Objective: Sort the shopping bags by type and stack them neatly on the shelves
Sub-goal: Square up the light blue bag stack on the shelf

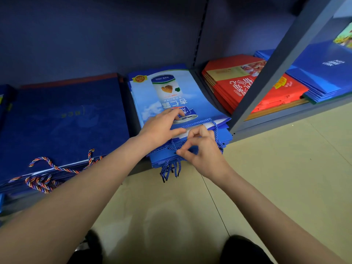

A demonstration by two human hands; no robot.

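Five stacks of flat shopping bags show on the shelves: two dark blue stacks [62, 119] [4, 103], one light blue stack [171, 92], one red stack [253, 86], one royal blue stack [323, 73]. Two hands [162, 126] [202, 149] reach in.

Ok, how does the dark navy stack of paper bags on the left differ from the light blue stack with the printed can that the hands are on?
The dark navy stack of paper bags is wider and nearly plain, with multicoloured twisted cord handles; the light blue stack with the printed can is narrower, brightly printed, with blue cords. The left hand and right hand work on the light blue stack only. Both lie flat on the same shelf, handles toward the front.
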